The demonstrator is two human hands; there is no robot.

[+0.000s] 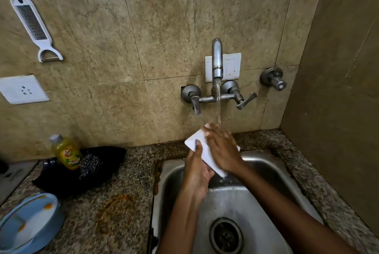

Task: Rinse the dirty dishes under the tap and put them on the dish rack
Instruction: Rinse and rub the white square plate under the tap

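Note:
A flat white rectangular dish (195,139) is held tilted over the steel sink (254,202), under the stream running from the wall tap (217,58). My left hand (198,168) grips its lower left edge, thumb on top and fingers underneath. My right hand (222,149) lies flat across its upper face, fingers stretched toward the water. A stack of light blue dishes (30,223) smeared with orange food stands on the counter at the lower left. No dish rack is in view.
A yellow dish-soap bottle (65,152) and a steel scrubber (91,164) rest on a black cloth (82,171) left of the sink. The granite counter (114,212) carries an orange stain. A grater (32,26) hangs on the wall. Tap handles (244,99) project from the tiles.

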